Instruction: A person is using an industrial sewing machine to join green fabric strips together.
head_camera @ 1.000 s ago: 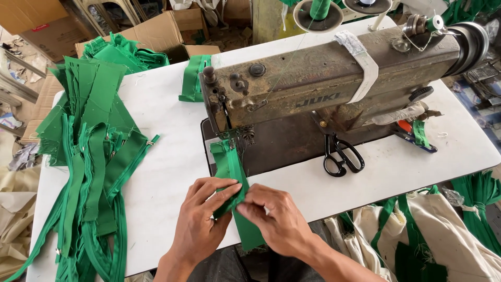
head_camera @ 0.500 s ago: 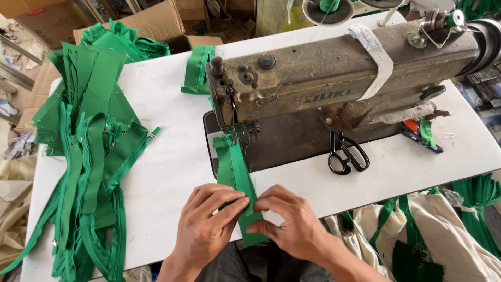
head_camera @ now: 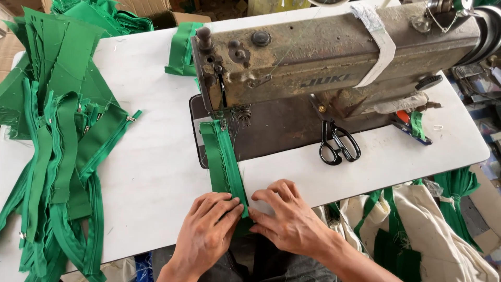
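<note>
Under both hands (head_camera: 245,222), green fabric strip (head_camera: 223,159) lies flat.

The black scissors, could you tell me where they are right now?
The black scissors lie on the white table, right of the green strip, beneath the sewing machine arm.

A fabric strip (head_camera: 223,159) runs from under the sewing machine (head_camera: 334,62) toward both hands; scissors (head_camera: 338,143) lie right, a fabric pile (head_camera: 57,136) left, probably overhanging the table (head_camera: 151,172).
</note>
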